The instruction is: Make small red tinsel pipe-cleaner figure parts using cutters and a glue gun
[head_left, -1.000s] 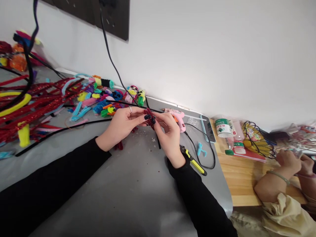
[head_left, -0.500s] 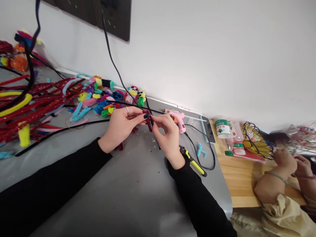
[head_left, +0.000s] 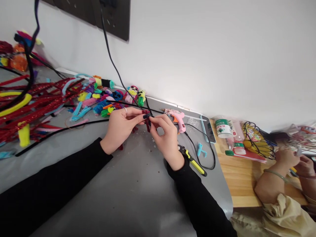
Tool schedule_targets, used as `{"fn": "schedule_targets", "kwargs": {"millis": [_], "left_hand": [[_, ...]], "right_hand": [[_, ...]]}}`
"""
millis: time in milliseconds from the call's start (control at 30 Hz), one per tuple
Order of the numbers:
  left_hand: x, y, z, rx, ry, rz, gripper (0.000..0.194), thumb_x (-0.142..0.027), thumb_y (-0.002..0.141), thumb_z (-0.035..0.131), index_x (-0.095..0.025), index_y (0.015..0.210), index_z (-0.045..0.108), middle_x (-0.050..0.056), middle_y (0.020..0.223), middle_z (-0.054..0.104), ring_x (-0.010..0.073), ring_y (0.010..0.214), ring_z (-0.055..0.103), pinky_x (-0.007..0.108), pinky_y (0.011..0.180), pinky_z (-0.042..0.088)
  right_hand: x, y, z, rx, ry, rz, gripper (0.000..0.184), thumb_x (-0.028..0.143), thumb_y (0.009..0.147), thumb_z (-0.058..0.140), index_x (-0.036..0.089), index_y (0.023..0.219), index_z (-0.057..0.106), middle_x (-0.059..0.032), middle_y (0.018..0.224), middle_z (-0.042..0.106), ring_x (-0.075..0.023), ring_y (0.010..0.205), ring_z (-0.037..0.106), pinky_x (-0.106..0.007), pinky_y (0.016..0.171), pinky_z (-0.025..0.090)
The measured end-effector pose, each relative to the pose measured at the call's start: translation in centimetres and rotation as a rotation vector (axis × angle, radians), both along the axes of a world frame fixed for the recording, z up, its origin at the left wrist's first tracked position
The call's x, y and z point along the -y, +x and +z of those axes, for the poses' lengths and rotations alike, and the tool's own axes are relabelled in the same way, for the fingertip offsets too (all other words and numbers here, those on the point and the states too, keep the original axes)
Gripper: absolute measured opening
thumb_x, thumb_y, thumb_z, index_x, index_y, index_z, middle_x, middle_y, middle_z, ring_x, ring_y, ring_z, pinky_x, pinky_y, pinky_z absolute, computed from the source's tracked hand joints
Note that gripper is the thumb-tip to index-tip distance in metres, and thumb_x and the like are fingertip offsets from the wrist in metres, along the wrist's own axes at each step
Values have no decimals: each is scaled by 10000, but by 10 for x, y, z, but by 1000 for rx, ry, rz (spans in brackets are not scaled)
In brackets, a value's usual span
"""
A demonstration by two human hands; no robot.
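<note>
Between my two hands is a short piece of dark red glittery pipe cleaner (head_left: pixel 147 124), folded or bundled. My left hand (head_left: pixel 120 126), with a ring on one finger, pinches its upper end between thumb and fingers. From the other side, my right hand (head_left: pixel 166 136) pinches the same piece with thumb and forefinger; fingertips hide part of it. More dark red bits lie on the grey mat (head_left: pixel 143 197) beneath my left hand. Just beyond my right hand rests a pink glue gun (head_left: pixel 179 119). Cutters with black-and-yellow handles (head_left: pixel 196 164) lie beside my right wrist.
Red tinsel pipe cleaners (head_left: pixel 46 95) and colourful scraps cover the left side. Small pipe-cleaner figures (head_left: pixel 132 93) stand by the wall. Black cords cross the mat. A phone (head_left: pixel 207 129), a light blue clip-like piece (head_left: pixel 201 150) and bottles (head_left: pixel 223 127) are right, near another person's hands (head_left: pixel 287 159).
My right thumb and fingers have shifted slightly on the red piece, and that hand moved a little left. My left hand keeps its pinch. The other person's hands moved slightly.
</note>
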State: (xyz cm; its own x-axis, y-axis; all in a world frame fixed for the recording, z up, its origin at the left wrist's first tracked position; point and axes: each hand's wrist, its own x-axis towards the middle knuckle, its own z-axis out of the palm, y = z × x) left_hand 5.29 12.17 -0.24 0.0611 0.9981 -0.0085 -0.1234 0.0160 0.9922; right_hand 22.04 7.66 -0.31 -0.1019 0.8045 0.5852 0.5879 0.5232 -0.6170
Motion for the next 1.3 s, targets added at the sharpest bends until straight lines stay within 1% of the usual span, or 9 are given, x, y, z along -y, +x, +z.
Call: {"fn": "schedule_targets", "kwargs": {"millis": [167,333,467,567,667,833,1000,1167,1300], "left_hand": [[-2,-1,-3,66,-58,-28,585,-582,565,1024,-168,944,859,104,951,866,246,811,817,337,764,704],[-3,-3,-2,11,-29,-49,581,-628,608,996,-190,972,884,109,964,869,229,788,804,281,679,672],[-3,-3,-2,5,8,-42,575,-655,615,986,-193,938,876,107,957,866,246,795,803,311,693,685],[-3,-2,-2,1,24,-18,541,-624,626,994,-182,912,864,100,923,860,240,779,795,314,705,685],[-3,-3,0,9,38,21,504,-585,655,993,-170,908,856,89,900,853,210,755,780,288,728,671],[-5,-5,-1,14,38,52,502,-602,688,964,-171,913,839,88,893,846,211,743,770,307,742,673],[-7,-5,-5,-15,35,71,539,-646,693,936,-166,902,807,89,857,825,220,722,770,326,729,667],[-6,-4,-4,-32,40,82,477,-602,724,920,-174,891,797,79,838,820,214,702,767,316,707,658],[-6,-4,-3,-31,43,91,460,-582,724,927,-169,872,790,72,797,810,211,695,763,301,686,645]], "right_hand": [[0,1,-2,26,-5,-2,201,155,1037,562,219,1090,744,-51,987,700,-141,809,673,-295,756,586],[0,2,-3,20,-20,19,194,166,1037,564,215,1084,745,-62,999,707,-154,838,687,-306,767,595],[0,2,-4,26,-73,21,203,186,1048,558,226,1110,747,-65,1027,708,-161,855,694,-320,796,606],[0,1,-5,21,-88,28,229,205,1062,554,229,1194,739,-77,1079,709,-174,928,705,-317,825,614],[0,0,-7,46,-102,39,292,226,1066,585,221,1338,693,-97,1151,715,-193,998,707,-322,872,620],[1,2,-11,164,-140,34,398,225,1072,592,243,1467,631,-102,1113,736,-235,1010,712,-375,944,613],[1,3,-11,199,-124,20,370,211,1101,511,226,1445,649,-98,1048,721,-229,958,708,-348,893,605],[0,4,-12,200,-102,18,305,238,1117,491,224,1336,703,-78,963,700,-214,889,693,-318,830,588],[0,5,-11,240,-94,27,303,265,1131,467,187,1284,716,-85,919,681,-217,843,662,-318,785,561]]}}
